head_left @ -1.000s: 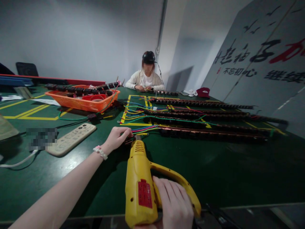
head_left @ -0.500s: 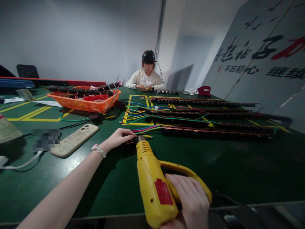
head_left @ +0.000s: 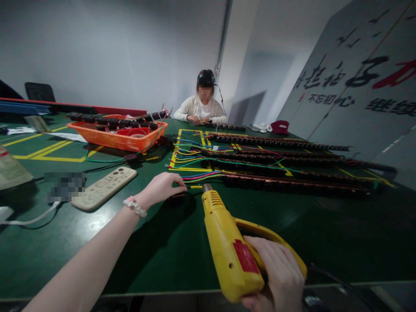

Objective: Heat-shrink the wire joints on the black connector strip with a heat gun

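Observation:
My right hand (head_left: 277, 275) grips the handle of a yellow heat gun (head_left: 227, 242), whose metal nozzle points away from me toward a bundle of coloured wires (head_left: 199, 176) on the green table (head_left: 308, 225). My left hand (head_left: 162, 187) reaches forward and rests fingers-down on the wire ends and a small dark part just left of the nozzle. The wires run to the nearest of several long dark terminal strips (head_left: 292, 184) lying across the table.
A beige remote control (head_left: 105, 187) lies to the left beside a white cable (head_left: 26, 220). An orange basket (head_left: 117, 135) of parts stands further back left. Another person (head_left: 202, 106) sits at the far end. A red cap (head_left: 278, 126) lies far right.
The heat gun and my right hand have swung to the right, so the nozzle now sits right of my left hand. My left hand has stayed on the wire ends.

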`<state>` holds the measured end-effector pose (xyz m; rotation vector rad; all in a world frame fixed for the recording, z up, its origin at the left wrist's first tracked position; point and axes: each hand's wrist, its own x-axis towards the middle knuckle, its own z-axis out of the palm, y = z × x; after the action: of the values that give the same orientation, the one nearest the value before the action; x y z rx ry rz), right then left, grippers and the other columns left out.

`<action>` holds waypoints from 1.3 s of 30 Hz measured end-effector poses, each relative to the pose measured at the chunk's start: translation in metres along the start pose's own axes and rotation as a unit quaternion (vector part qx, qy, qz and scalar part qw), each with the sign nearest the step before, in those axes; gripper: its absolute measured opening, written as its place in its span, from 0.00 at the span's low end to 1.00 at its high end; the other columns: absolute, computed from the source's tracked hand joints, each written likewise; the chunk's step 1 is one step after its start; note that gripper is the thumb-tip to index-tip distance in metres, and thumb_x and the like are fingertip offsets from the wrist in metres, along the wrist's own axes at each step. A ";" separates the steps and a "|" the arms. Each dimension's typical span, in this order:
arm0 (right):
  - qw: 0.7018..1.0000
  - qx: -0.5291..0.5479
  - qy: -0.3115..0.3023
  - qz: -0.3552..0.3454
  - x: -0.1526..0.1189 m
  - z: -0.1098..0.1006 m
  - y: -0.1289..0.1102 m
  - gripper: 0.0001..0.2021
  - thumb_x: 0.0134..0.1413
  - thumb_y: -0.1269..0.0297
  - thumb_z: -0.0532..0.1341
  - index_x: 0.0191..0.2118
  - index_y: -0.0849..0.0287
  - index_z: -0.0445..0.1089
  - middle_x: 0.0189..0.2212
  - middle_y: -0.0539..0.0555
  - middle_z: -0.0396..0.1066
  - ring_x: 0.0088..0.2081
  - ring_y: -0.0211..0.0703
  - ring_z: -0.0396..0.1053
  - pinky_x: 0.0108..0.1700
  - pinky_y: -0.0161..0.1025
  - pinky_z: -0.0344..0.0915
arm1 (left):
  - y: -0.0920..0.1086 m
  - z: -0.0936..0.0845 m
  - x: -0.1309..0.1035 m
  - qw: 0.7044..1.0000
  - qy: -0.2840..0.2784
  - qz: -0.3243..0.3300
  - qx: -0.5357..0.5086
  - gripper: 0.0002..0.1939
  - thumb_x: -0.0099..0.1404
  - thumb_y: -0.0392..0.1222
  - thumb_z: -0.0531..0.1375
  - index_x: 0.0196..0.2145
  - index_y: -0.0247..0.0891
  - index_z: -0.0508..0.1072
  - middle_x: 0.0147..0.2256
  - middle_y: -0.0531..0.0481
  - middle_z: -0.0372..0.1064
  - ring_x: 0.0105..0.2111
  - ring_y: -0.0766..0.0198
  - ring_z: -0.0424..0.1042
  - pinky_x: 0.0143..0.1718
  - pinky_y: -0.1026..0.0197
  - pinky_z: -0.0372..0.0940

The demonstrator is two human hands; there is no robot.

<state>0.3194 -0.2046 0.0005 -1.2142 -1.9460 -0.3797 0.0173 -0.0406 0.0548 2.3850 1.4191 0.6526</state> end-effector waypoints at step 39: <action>0.999 -0.009 0.027 -0.021 0.015 0.004 -0.027 0.45 0.48 0.29 0.33 0.41 0.63 0.70 0.38 0.54 0.72 0.41 0.40 0.68 0.47 0.40 0.57 | -0.007 0.011 0.003 0.999 0.012 0.002 -0.035 0.13 0.59 0.50 0.57 0.30 0.39 0.75 0.33 0.52 0.72 0.33 0.67 0.69 0.37 0.65 0.61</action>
<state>0.2910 -0.2063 0.0131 -1.1641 -1.9284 -0.4476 0.0191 -0.0352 0.0428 2.3348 1.3773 0.7226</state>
